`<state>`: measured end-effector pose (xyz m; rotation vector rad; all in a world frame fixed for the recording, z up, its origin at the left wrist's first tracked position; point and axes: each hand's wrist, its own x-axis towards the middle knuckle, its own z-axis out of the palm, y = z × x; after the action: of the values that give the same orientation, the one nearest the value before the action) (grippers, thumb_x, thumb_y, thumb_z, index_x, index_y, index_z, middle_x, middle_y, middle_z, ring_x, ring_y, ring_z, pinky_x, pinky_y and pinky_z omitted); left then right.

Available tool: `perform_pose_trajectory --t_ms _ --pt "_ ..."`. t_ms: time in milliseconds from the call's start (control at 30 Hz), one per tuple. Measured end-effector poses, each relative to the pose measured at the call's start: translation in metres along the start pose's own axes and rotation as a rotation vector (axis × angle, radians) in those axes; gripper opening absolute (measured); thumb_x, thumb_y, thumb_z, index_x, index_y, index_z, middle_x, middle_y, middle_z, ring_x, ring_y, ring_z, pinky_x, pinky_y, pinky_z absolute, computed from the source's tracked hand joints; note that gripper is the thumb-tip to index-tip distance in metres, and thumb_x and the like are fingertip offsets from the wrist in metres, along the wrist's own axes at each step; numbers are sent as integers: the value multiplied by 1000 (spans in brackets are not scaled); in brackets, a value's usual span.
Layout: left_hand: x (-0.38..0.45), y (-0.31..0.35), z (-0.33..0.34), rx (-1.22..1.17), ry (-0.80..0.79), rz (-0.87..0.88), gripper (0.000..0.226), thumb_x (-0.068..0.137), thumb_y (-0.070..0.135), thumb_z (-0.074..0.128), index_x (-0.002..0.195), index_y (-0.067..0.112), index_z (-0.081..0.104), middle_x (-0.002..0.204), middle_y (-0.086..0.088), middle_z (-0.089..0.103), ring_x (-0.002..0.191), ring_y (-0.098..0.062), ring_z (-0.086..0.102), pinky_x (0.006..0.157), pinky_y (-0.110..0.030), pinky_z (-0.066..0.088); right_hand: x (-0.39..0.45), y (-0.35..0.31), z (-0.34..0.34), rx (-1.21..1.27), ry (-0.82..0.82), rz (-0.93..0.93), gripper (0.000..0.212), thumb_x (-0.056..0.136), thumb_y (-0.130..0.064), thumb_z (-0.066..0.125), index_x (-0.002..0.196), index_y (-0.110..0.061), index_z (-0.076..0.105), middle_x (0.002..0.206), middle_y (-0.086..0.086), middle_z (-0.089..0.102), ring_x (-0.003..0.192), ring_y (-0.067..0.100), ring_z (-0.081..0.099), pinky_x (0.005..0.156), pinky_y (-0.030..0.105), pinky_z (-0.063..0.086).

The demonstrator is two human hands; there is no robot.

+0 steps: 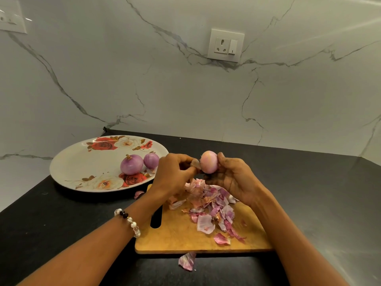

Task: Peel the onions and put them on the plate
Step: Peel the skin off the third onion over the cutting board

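right hand [233, 178] grips a pale pink onion [209, 162] above the wooden cutting board [185, 234] | left hand [175, 174] pinches a flap of skin [195, 163] at the onion's side | two peeled onions [132, 164] rest on the floral plate [82, 162] | peel heap [208, 205] on board | black counter [309, 182]

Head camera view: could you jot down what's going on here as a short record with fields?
activity: peeling onions over a wooden cutting board
right hand: holds an onion above the board
left hand: pinches a strip of skin at the onion's side
plate: floral, holds two peeled onions near its right edge
peelings: piled on the board, a few on the dark counter
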<state>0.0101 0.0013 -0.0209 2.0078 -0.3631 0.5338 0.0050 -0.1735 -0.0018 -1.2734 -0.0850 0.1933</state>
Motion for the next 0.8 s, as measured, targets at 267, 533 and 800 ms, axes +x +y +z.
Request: perform_pose_trajectory --t_ms 267,533,800 --pt "6 4 -13 -250 62 -63 19 79 30 70 94 19 75 77 7 72 69 -11 66 58 -22 55 2 1 -3 76 -124 -29 43 85 -26 52 119 0 57 113 24 63 89 34 72 69 37 62" --pt "4 11 -13 -601 20 -257 20 77 21 70 95 12 75 84 -3 74 68 -11 66 59 -23 53 10 6 -13 189 -226 -36 94 51 -39 97 127 -1 54 118 23 64 94 38 70 68 41 61" --pt "6 8 -16 -525 -37 -251 25 84 7 67 106 16 70 92 -2 73 80 -18 69 67 -27 58 13 8 -16 225 -244 -41 104 45 -37 99 130 -1 51 120 23 63 93 37 69 70 42 61"
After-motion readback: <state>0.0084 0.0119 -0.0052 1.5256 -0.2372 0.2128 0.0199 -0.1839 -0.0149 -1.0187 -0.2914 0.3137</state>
